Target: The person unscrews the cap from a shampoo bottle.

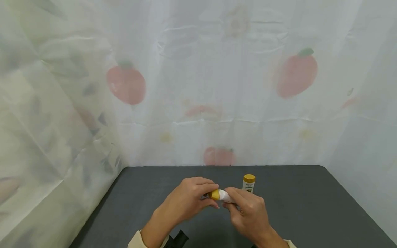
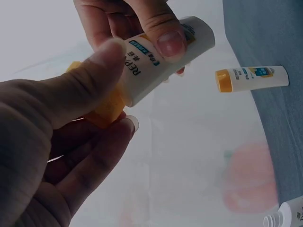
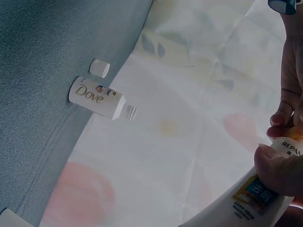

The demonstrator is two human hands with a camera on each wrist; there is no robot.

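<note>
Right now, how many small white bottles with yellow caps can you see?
2: one white yellow-capped bottle held between both hands, another standing on the dark table just behind. Others may be hidden.

This looks like a small makeshift recording booth, not a lived-in room. A dark grey table (image 1: pixel 310 206) lies under the fingers (image 1: pixel 201 182), and a thin white curtain (image 1: pixel 198 86) printed with red fruit and pale flowers hangs just beyond them, closing in the far side and both flanks. Toiletries are the only goods: a yellow-capped tube (image 1: pixel 248 183) stands just past the fingers, and an uncapped Dove bottle (image 3: pixel 97 99) stands beside its loose cap (image 3: pixel 99 68).
</note>
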